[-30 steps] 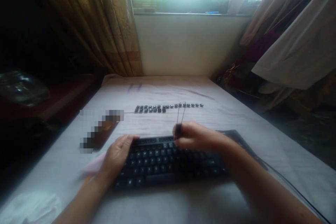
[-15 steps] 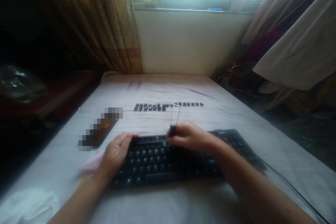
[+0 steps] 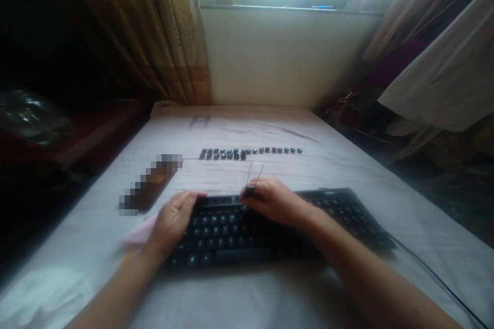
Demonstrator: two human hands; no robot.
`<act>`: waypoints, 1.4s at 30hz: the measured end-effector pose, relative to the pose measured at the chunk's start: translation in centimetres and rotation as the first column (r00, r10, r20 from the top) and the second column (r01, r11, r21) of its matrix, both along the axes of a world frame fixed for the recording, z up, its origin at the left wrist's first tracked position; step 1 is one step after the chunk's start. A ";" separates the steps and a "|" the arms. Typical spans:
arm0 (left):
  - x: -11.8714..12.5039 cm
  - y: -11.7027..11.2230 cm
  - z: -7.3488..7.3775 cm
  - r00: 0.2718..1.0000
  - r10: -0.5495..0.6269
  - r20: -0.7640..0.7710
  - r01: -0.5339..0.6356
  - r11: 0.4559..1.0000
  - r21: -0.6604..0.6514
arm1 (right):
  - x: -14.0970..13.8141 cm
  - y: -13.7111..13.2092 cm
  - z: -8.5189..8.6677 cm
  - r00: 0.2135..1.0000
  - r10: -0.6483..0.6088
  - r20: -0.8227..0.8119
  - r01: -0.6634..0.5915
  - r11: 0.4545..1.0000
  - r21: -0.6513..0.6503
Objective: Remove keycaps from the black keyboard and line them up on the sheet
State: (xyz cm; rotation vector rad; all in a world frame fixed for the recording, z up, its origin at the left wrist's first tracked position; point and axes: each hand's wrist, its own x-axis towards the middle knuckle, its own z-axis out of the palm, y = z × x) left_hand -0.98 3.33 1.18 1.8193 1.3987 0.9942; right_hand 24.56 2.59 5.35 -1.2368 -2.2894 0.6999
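A black keyboard (image 3: pixel 227 227) lies across the bed-like surface in front of me. My left hand (image 3: pixel 175 218) grips its left end, with the thumb along the top edge. Over the keyboard's upper middle, my right hand (image 3: pixel 272 199) pinches the black handle of a wire keycap puller (image 3: pixel 250 190), whose thin wire loop points up and away from me. Several keys under the right hand are hidden. Beyond the keyboard, loose black keycaps (image 3: pixel 224 154) are lined up in two rows, the farther row reaching more to the right.
A pixelated brown object (image 3: pixel 154 185) lies left of the keyboard. Pink material (image 3: pixel 141 231) sits beside my left wrist, and crumpled white plastic (image 3: pixel 46 298) is at the near left. The keyboard's cable (image 3: pixel 428 272) trails to the right. Curtains and a window stand behind.
My right hand has shifted slightly left, and the puller's wire loop has come down, apart from the keycap rows in view. My left hand keeps its hold. The whole view has shifted slightly.
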 end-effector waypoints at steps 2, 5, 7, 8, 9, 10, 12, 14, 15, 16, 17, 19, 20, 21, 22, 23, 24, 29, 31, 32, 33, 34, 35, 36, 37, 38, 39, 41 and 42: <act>0.0 0.0 0.0 1.000 0.001 0.001 -0.001 1.000 0.000 | -0.2 -0.1 0.0 0.999 0.014 0.041 -0.016 0.999 0.049; 0.0 0.0 0.1 1.000 -0.002 0.004 0.002 1.000 -0.003 | -0.6 -0.3 -0.1 0.995 0.028 0.093 -0.038 0.993 0.109; 0.0 0.0 0.0 1.000 -0.006 0.002 0.006 1.000 -0.008 | -0.7 -0.4 -0.1 0.994 0.031 0.110 -0.045 0.991 0.124; -0.1 0.0 0.0 1.000 -0.008 0.001 0.008 1.000 -0.008 | -0.7 -0.4 -0.1 0.993 0.028 0.114 -0.043 0.991 0.125; -0.1 0.0 0.0 1.000 -0.008 -0.001 0.008 1.000 -0.008 | -0.6 -0.4 -0.1 0.993 0.021 0.115 -0.035 0.992 0.119; -0.1 0.0 0.0 1.000 -0.007 -0.001 0.007 1.000 -0.008 | -0.6 -0.3 -0.2 0.994 0.013 0.112 -0.024 0.994 0.106; -0.1 0.0 0.0 1.000 -0.004 0.002 0.004 1.000 -0.009 | -0.4 -0.2 -0.2 0.995 -0.006 0.097 -0.002 0.997 0.076; 0.0 0.0 0.1 1.000 -0.001 0.005 0.001 1.000 -0.015 | -0.3 -0.1 -0.3 0.996 -0.018 0.083 0.014 0.999 0.052; 0.0 0.0 0.1 1.000 0.000 0.007 0.000 1.000 -0.017 | -0.3 -0.1 -0.3 0.996 -0.025 0.083 0.022 0.999 0.043; 0.0 0.0 0.0 1.000 0.000 0.007 0.000 1.000 -0.019 | -0.3 0.0 -0.3 0.996 -0.032 0.089 0.029 0.999 0.034; -0.1 -0.1 0.0 1.000 -0.001 0.005 0.001 1.000 -0.019 | -0.3 -0.1 -0.4 0.995 -0.039 0.097 0.037 0.999 0.025; -0.1 -0.1 0.0 1.000 -0.009 -0.001 0.009 1.000 -0.017 | -0.4 -0.1 -0.4 0.994 -0.050 0.102 0.048 0.999 0.013; -0.1 0.0 0.0 1.000 -0.012 -0.004 0.012 1.000 -0.016 | -0.4 -0.1 -0.5 0.994 -0.056 0.090 0.055 0.998 0.007; -0.1 0.0 0.0 1.000 -0.016 -0.008 0.016 1.000 -0.016 | -0.3 -0.1 -0.6 0.996 -0.062 0.063 0.063 0.998 -0.011; -0.1 0.0 0.0 1.000 -0.017 -0.009 0.017 1.000 -0.015 | -0.3 0.0 -0.6 0.997 -0.074 0.010 0.074 0.996 -0.049; -0.1 0.0 0.0 1.000 -0.016 -0.010 0.016 1.000 -0.013 | -0.2 0.1 -0.7 0.993 -0.094 -0.068 0.086 0.990 -0.116; 0.0 0.0 0.0 1.000 -0.013 -0.010 0.013 1.000 -0.011 | -0.1 0.2 -0.9 0.977 -0.132 -0.165 0.099 0.975 -0.197; 0.0 0.0 0.0 1.000 0.002 -0.007 -0.002 1.000 0.003 | 0.4 0.7 -1.1 0.828 -0.317 -0.463 0.113 0.903 -0.415; 0.0 -0.1 0.1 1.000 -0.002 -0.005 0.002 1.000 0.007 | 0.1 0.4 -0.8 0.878 -0.245 -0.412 0.098 0.933 -0.345; 0.0 -0.1 0.1 1.000 -0.004 -0.004 0.005 1.000 0.011 | -0.1 0.2 -0.6 0.915 -0.191 -0.354 0.089 0.955 -0.284; 0.0 -0.1 0.1 1.000 -0.006 -0.003 0.006 1.000 0.015 | -0.4 -0.1 -0.3 0.950 -0.136 -0.281 0.077 0.974 -0.212; 0.0 -0.1 0.1 1.000 -0.007 -0.003 0.007 1.000 0.019 | -0.7 -0.4 0.0 0.976 -0.088 -0.199 0.060 0.988 -0.141; 0.1 -0.1 0.1 1.000 -0.006 -0.004 0.006 1.000 0.021 | -1.0 -0.7 0.3 0.991 -0.053 -0.121 0.043 0.996 -0.080; 0.1 -0.1 0.1 1.000 -0.004 -0.007 0.004 1.000 0.023 | -1.2 -0.9 0.5 0.998 -0.031 -0.056 0.029 0.999 -0.037; 0.1 -0.1 0.1 1.000 -0.003 -0.011 0.003 1.000 0.025 | -1.3 -1.1 0.7 1.000 -0.023 -0.012 0.023 1.000 -0.010; 0.1 -0.1 0.0 1.000 -0.002 -0.015 0.003 1.000 0.026 | -1.4 -1.2 0.9 1.000 -0.024 0.014 0.024 1.000 0.006; 0.1 0.0 0.0 1.000 -0.004 -0.018 0.004 1.000 0.025 | -1.5 -1.2 1.0 0.999 -0.034 0.027 0.034 0.999 0.013; 0.1 0.0 0.0 1.000 -0.007 -0.019 0.007 1.000 0.025 | -1.4 -1.2 1.0 0.998 -0.061 0.027 0.060 0.998 0.014; 0.1 0.0 0.0 1.000 -0.007 -0.017 0.008 1.000 0.024 | -1.3 -1.1 0.9 0.997 -0.072 0.019 0.072 0.997 0.009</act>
